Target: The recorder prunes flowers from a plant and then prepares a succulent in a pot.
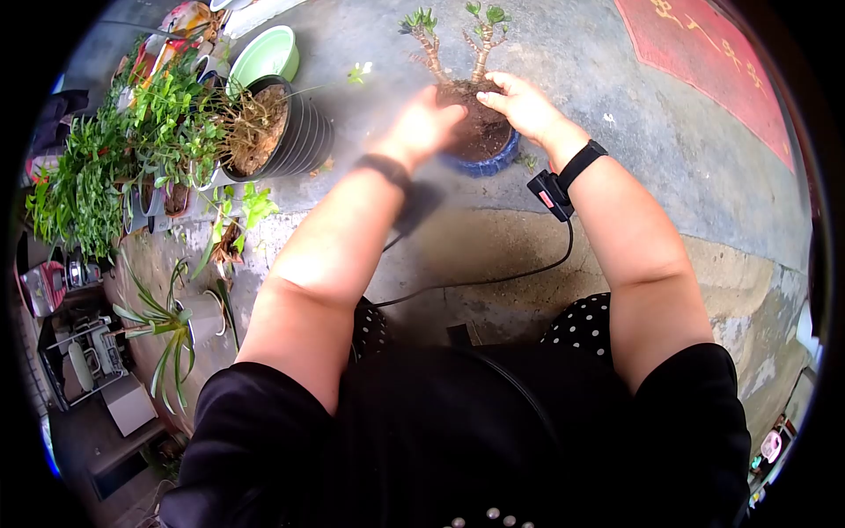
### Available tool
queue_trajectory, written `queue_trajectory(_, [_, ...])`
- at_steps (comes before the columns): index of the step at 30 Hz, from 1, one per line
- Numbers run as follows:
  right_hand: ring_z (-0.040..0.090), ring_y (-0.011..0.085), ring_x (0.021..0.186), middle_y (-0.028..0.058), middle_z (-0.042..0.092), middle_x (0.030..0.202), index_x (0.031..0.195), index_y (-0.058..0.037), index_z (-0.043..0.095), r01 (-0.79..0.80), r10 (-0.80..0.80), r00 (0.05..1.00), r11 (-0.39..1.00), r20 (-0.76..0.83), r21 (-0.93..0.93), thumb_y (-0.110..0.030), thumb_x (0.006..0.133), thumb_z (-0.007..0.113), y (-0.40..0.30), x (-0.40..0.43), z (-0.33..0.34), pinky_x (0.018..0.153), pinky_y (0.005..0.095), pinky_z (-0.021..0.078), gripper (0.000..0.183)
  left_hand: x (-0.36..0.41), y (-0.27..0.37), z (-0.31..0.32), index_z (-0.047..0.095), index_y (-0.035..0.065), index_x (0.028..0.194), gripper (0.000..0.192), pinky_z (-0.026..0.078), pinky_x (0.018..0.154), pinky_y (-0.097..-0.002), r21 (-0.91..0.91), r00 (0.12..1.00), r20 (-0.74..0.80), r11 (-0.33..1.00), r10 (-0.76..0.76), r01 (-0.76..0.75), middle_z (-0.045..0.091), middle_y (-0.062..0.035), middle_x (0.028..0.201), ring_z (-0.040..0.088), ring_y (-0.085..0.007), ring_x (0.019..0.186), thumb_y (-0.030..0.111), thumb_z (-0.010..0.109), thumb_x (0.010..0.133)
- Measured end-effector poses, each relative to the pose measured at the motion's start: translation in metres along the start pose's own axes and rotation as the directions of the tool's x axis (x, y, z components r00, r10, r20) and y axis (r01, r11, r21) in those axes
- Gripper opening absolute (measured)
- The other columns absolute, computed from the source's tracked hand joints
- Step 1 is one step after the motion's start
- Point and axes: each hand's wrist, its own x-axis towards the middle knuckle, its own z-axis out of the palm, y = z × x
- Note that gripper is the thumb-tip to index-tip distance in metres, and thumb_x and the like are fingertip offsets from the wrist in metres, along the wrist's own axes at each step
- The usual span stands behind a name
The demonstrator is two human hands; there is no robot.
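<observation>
A blue pot (485,166) of dark soil (485,135) stands on the concrete ground in front of me. Two thick, ringed succulent stems (484,56) with green leaf tufts rise at its far side, rooted in a mound of soil. My left hand (426,129) is motion-blurred over the pot's left side, thumb pointing inward; whether it grips anything is unclear. At the right side of the mound, my right hand (525,105) has thumb and fingers apart, fingertips against the soil near the right stem's base. Part of the pot's left rim is hidden by the left hand.
A black ribbed pot (310,129) with dry growth and a pale green basin (267,56) stand left, beside leafy potted plants (92,178). A red mat (713,59) lies far right. A cable (488,282) hangs between the wrist devices. A concrete edge (660,231) crosses nearer me.
</observation>
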Motion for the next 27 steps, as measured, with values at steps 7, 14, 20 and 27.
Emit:
queue_trajectory(7, [0.059, 0.0171, 0.099, 0.0109, 0.064, 0.11, 0.12, 0.0037, 0.054, -0.022, 0.01, 0.997, 0.988, 0.079, 0.153, -0.014, 0.091, 0.061, -0.006, -0.001, 0.003, 0.088, 0.0315, 0.0471, 0.035, 0.024, -0.031, -0.023, 0.05, 0.0072, 0.114, 0.033, 0.045, 0.064, -0.0252, 0.307, 0.974, -0.018, 0.928, 0.224, -0.208, 0.062, -0.0019, 0.1, 0.056, -0.0107, 0.083, 0.015, 0.061, 0.085])
queue_trajectory(14, [0.06, 0.0162, 0.096, 0.0089, 0.064, 0.107, 0.115, 0.0017, 0.056, -0.106, 0.085, 0.991, 0.97, 0.103, 0.218, -0.013, 0.091, 0.06, -0.021, -0.013, 0.007, 0.087, 0.0315, 0.0477, 0.029, 0.003, -0.015, -0.014, 0.048, 0.0055, 0.115, 0.032, 0.04, 0.054, -0.0223, -0.014, 0.993, 0.05, 0.995, 0.102, -0.102, 0.059, -0.0017, 0.09, 0.05, -0.0084, 0.065, 0.009, 0.059, 0.085])
queue_trajectory(20, [0.06, 0.0181, 0.096, 0.0119, 0.064, 0.105, 0.117, 0.0039, 0.056, -0.048, 0.049, 0.997, 0.999, 0.064, -0.007, -0.016, 0.086, 0.066, -0.021, -0.007, 0.016, 0.085, 0.0315, 0.0477, 0.038, -0.003, -0.027, -0.026, 0.046, 0.0061, 0.115, 0.032, 0.039, 0.051, -0.0227, -0.028, 0.988, 0.043, 0.989, 0.145, -0.144, 0.057, -0.0015, 0.083, 0.05, -0.0084, 0.062, 0.01, 0.06, 0.086])
queue_trajectory(27, [0.057, 0.0202, 0.104, 0.0147, 0.058, 0.117, 0.12, 0.0025, 0.055, -0.078, 0.059, 0.995, 0.963, 0.082, 0.256, -0.023, 0.078, 0.075, -0.016, -0.008, 0.015, 0.091, 0.034, 0.0455, 0.053, -0.008, -0.027, -0.02, 0.047, 0.0072, 0.113, 0.033, 0.038, 0.052, -0.0229, 0.007, 0.99, 0.06, 0.991, 0.131, -0.132, 0.058, -0.0013, 0.084, 0.05, -0.0087, 0.063, 0.008, 0.062, 0.084])
